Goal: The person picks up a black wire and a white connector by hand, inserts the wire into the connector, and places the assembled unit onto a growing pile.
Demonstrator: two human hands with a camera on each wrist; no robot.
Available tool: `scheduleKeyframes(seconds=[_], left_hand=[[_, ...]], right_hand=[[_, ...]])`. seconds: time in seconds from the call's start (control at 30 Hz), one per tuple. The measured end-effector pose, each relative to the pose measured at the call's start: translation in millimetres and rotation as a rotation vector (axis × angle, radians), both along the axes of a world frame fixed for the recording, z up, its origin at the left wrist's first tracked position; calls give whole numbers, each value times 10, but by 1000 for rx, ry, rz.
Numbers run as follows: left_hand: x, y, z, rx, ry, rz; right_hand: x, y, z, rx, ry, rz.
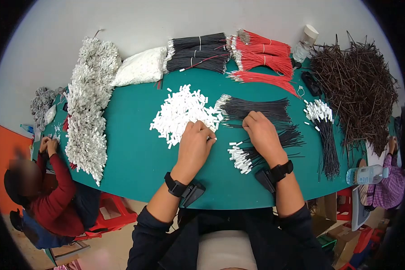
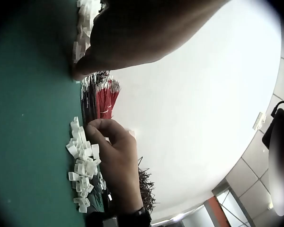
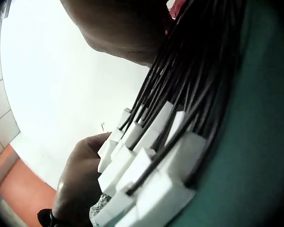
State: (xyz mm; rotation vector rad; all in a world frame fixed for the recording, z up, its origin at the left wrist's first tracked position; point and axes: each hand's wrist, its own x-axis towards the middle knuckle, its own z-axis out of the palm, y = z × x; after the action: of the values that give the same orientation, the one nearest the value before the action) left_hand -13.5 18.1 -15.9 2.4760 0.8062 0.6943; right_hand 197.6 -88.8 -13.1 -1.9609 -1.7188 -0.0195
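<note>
My left hand (image 1: pixel 195 141) is at the near right edge of a heap of white plastic connector housings (image 1: pixel 180 112), with a small white housing (image 1: pixel 214 139) pinched at its fingertips. To its right, my right hand (image 1: pixel 262 134) reaches over the black wires, thumb and forefinger together on a thin black wire (image 1: pixel 233 126). Beyond it lies a bundle of black wires (image 1: pixel 256 108) with bare metal ends to the left. Under and beside the right wrist are wires fitted with white housings (image 1: pixel 240 158), seen close up in the right wrist view (image 3: pixel 146 175).
Further bundles of black wires (image 1: pixel 198 51) and red wires (image 1: pixel 263 54) lie at the back, beside a white bag (image 1: pixel 141 66). A long white pile (image 1: pixel 90 103) is left; finished-looking wires (image 1: pixel 324 135), a brown tangle (image 1: pixel 355 90) and bottles (image 1: pixel 366 174) are right. People sit at both sides.
</note>
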Motion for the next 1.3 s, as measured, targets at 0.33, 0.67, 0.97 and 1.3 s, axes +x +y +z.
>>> scheduleKeyframes(seconds=[0.33, 0.67, 0.97, 1.3], left_hand=[[58, -32, 65, -627, -441, -57], [11, -12, 71, -1007, -519, -106], [1, -14, 101, -1001, -490, -87], [7, -17, 81, -990, -502, -100]], right_hand=[[-129, -61, 224, 87, 596, 83], [-275, -98, 339, 260, 503, 86], [-282, -98, 315, 295, 527, 61], [-263, -96, 338, 306, 433, 113]])
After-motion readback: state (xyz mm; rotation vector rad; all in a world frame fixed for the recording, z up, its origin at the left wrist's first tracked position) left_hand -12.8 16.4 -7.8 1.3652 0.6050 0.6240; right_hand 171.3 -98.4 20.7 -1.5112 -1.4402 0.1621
